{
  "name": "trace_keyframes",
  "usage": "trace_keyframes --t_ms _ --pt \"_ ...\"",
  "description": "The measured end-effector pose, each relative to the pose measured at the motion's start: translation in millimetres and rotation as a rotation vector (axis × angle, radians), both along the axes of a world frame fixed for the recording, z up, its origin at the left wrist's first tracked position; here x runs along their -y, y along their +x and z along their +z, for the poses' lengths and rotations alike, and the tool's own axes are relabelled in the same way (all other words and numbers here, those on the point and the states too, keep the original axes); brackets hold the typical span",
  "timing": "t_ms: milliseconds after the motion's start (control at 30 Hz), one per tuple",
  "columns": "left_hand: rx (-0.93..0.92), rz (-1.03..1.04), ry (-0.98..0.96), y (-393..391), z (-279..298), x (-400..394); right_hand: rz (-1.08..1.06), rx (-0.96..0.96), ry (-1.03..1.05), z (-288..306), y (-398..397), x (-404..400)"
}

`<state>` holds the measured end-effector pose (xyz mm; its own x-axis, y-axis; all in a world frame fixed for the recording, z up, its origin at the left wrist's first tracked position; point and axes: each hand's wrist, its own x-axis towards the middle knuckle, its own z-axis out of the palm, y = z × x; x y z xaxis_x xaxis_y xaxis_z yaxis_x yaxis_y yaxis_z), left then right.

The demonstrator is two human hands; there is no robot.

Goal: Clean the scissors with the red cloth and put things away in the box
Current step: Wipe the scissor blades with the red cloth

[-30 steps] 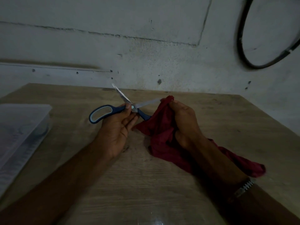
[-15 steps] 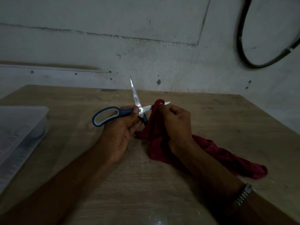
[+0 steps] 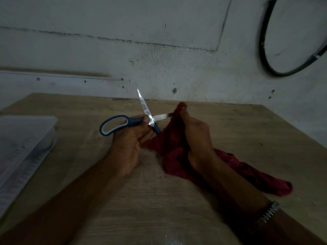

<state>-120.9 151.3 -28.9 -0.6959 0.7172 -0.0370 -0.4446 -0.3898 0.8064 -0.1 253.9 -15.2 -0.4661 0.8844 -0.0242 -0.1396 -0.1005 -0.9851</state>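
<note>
The scissors point(image 3: 122, 123) have blue handles and shiny blades, and they are spread wide open. My left hand point(image 3: 131, 140) grips them at the handle near the pivot, holding them just above the wooden table point(image 3: 123, 200). One blade points up toward the wall. The other blade points right, its tip wrapped in the red cloth point(image 3: 170, 140). My right hand point(image 3: 194, 133) pinches the cloth around that blade tip. The remainder of the cloth trails over the table to the right, under my forearm.
A clear plastic box point(image 3: 23, 149) with a lid lies at the table's left edge. The wall stands close behind the table, with a black cable loop point(image 3: 265, 57) hanging at the upper right. A metal watch band point(image 3: 269, 212) is on my right wrist.
The upper blade swung from leaning left to pointing nearly straight up. My right hand slid the cloth outward along the other blade to its tip.
</note>
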Motion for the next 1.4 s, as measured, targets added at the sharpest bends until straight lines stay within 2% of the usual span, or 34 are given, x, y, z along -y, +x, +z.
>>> trace_keyframes --t_ms 67,167,400,500,567,667,733,800,900,967,1033,1167,1400 --pt "-0.010 -0.043 0.023 3 1 0 0.079 0.064 0.146 -4 -2 9" --pt "-0.015 -0.088 0.044 6 3 1 0.065 0.090 0.283 -7 -3 10" --pt "0.044 -0.086 0.001 7 6 -2 -0.059 0.083 0.397 -11 -10 8" --pt "0.043 -0.072 0.005 6 7 -2 -0.022 0.073 0.324 -12 -10 5" --pt "0.001 -0.052 0.004 2 8 0 -0.015 0.053 0.172 -5 -4 0" --pt "0.017 0.034 0.041 -15 13 7 -0.130 -0.003 -0.061 6 7 -19" --pt "0.023 0.104 0.026 -26 16 10 -0.146 0.021 -0.076 13 16 -27" --pt "-0.060 0.109 -0.062 -29 14 13 -0.124 0.023 0.054 17 20 -30" --pt "-0.330 0.041 -0.237 -17 11 12 -0.170 0.011 0.319 23 21 -23" --pt "-0.419 0.016 -0.269 -9 14 12 -0.168 -0.034 0.400 24 20 -16" --pt "-0.437 -0.019 -0.265 -5 17 12 -0.101 -0.036 0.429 22 19 -9" --pt "-0.536 -0.044 -0.255 0 15 13 0.019 0.148 0.521 2 4 1" --pt "-0.657 -0.038 -0.257 2 10 12 0.000 0.098 0.432 -4 1 -4"
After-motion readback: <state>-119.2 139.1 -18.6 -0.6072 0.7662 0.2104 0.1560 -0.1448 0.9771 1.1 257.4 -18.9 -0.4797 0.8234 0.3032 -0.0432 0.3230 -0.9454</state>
